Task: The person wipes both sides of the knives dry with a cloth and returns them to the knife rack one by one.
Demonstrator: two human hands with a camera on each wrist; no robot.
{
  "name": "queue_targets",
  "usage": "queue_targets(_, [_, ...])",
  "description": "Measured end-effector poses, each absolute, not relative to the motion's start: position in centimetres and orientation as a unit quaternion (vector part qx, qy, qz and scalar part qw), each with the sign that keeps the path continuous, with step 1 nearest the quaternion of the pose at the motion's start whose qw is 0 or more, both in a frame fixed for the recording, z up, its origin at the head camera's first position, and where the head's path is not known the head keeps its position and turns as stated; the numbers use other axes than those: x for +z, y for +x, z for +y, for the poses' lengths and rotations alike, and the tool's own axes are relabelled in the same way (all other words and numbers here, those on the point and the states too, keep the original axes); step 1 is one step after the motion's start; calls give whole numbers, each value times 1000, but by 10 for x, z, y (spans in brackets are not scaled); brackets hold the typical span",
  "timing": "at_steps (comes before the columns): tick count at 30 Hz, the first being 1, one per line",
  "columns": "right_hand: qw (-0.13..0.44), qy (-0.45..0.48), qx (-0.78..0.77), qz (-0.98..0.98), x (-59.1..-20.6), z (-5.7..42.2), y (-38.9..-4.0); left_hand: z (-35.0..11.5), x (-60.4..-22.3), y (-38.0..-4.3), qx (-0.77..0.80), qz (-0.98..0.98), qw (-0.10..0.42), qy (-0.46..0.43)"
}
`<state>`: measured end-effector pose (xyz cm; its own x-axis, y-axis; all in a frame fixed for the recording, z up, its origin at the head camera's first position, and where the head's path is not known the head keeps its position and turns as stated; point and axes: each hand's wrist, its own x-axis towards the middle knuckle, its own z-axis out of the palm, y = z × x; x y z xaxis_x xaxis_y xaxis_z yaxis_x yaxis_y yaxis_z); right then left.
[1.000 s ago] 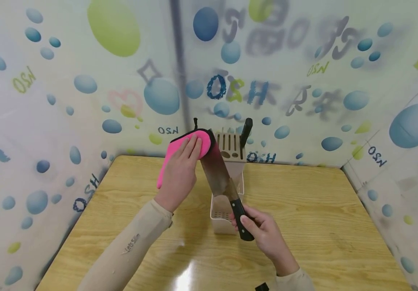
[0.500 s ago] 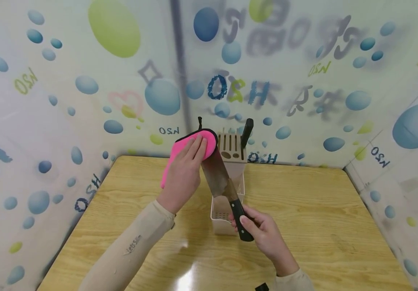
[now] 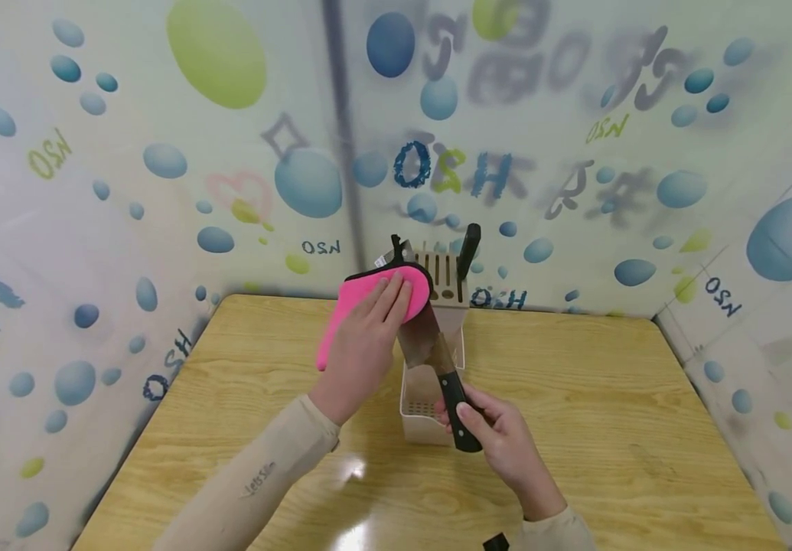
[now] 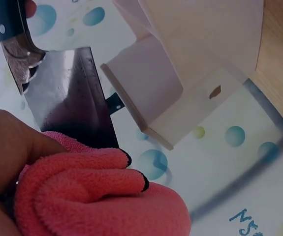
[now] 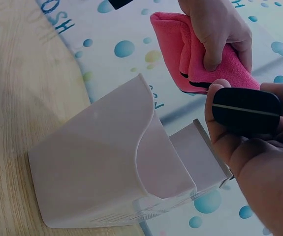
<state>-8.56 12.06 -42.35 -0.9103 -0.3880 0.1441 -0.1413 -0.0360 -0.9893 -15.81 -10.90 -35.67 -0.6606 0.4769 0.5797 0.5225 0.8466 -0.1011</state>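
My right hand (image 3: 506, 440) grips the black riveted handle of a cleaver (image 3: 419, 343), which is held tilted up and leftward above the table. A folded pink cloth (image 3: 340, 325) with black edging covers the upper blade. My left hand (image 3: 361, 356) pinches this cloth against the blade, fingers on top and, in the right wrist view, thumb (image 5: 213, 56) below. The left wrist view shows the bare blade (image 4: 72, 93) coming out of the cloth folds (image 4: 107, 196). Under the cleaver stands a pale knife holder (image 3: 426, 430), partly hidden by it.
Another black-handled knife (image 3: 469, 249) stands in the holder's slotted back part (image 3: 447, 295). The wooden table (image 3: 588, 398) meets patterned walls (image 3: 540, 153) at the back and sides. A small black object (image 3: 496, 542) shows at the front edge of the view.
My left hand and the pink cloth have slid rightward and down along the blade toward the handle. A bit of the blade's far end now shows behind the cloth. The right hand stays nearly still.
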Motion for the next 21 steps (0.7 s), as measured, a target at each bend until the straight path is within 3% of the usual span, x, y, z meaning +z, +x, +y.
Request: queue_targets(21, [82, -170, -697, 692, -415, 121, -86, -92, -368, -136, -34, -896, 302, -323])
